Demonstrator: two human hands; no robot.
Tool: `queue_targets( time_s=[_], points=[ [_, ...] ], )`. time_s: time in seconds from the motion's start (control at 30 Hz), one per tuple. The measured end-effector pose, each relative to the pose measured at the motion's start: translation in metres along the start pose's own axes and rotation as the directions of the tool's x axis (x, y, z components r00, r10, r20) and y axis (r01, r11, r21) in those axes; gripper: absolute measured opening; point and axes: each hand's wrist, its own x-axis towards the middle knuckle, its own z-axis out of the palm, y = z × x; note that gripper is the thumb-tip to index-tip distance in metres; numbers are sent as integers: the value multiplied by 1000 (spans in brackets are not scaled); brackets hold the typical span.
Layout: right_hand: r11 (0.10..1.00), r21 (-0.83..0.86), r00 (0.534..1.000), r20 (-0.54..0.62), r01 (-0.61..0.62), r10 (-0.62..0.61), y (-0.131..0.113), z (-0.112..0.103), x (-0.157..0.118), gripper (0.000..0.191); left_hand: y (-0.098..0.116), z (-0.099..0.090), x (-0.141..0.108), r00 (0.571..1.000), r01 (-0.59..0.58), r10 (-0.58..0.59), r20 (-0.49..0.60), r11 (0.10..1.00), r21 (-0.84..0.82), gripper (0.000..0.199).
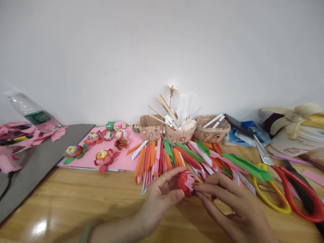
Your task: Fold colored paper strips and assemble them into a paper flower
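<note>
Between my two hands is a small folded paper flower [186,183], red outside with lilac and orange layers. My left hand [163,195] grips it from the left, forefinger over the top and thumb at the lower front. The fingertips of my right hand [229,204] pinch its right edge. Just behind lie many folded paper strips [153,157] in orange, pink, red, white and green, fanned out on the wooden table [111,202]. Several finished paper flowers [103,157] rest on a pink sheet [131,139] to the left.
Three small baskets [181,135] stand against the wall, the middle one holding sticks and white tubes. Scissors [272,168] with yellow and red handles lie right. Beyond are a blue packet [246,136] and peeled banana [303,114]. At left are a plastic bottle [35,113] and pink paper scraps [32,140].
</note>
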Motion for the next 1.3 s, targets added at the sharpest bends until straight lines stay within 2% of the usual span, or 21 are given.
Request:
queue_targets(
  time_s=[0.17,0.4,0.6,0.7,0.8,0.97,1.17,1.3],
  points=[
    [1000,1,999,32,-1,1,3,1,-2,21,-1,-2,1,999,18,-17,-29,999,37,42],
    [1000,8,1000,17,-12,12,0,-1,-4,16,-4,-5,4,997,-74,78,-27,988,139,42],
    [986,63,977,157,-155,144,-1,-1,-2,13,-4,-4,4,990,-141,143,9,961,238,37],
    [975,68,963,184,-212,196,-1,1,-1,14,-5,-5,5,989,-144,144,18,954,265,38],
    [977,77,967,175,-200,184,0,1,-2,14,-6,-7,6,988,-154,156,13,951,270,39],
    [991,50,991,72,-121,117,-1,-1,-3,14,-9,-7,6,984,-168,178,-14,950,263,41],
    [977,60,966,174,-203,190,1,1,0,15,-8,-5,5,983,-165,181,-39,950,266,45],
    [961,89,954,175,-261,243,1,1,0,15,-6,-3,6,984,-157,174,-42,953,258,44]
  ],
)
